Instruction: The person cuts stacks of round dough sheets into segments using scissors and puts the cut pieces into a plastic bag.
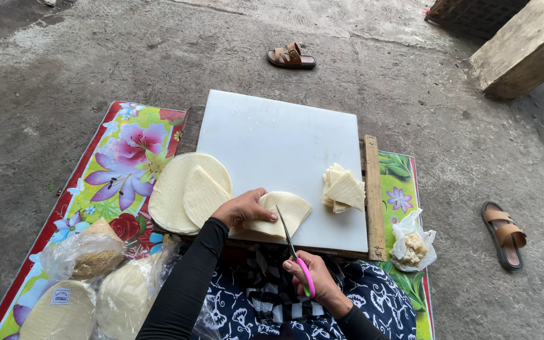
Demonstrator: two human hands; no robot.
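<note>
— Fingers (254,203) of our left hand (245,208) press flat on a folded stack of pale round wrappers (281,214), pinning it to the white cutting board (284,151) near its front edge; they lie on the stack rather than closing around it.

— And our right hand (317,282)?

— It is clenched through the pink handles of a pair of scissors (295,252), whose dark blades angle up and reach the folded stack's lower edge. Whether the blades are parted, we cannot tell.

— Where do the other pieces lie?

— A small heap of cut triangular wrappers (344,189) sits at the board's right edge, well apart from the hands. To the left, a stack of whole round wrappers (181,189), one folded half on top, overhangs the board's left side, just beside our left hand.

— What surrounds us?

— The board rests on a wooden frame (373,195) over a floral mat (121,164) spread on a concrete floor (96,56). Plastic bags of wrappers (89,289) lie at lower left, and a small bag of pale lumps (412,244) lies at right. One brown sandal (291,58) sits beyond the board, another sandal (504,233) far right, with a wooden beam (527,47) at the upper right. Our sleeves are black.
</note>
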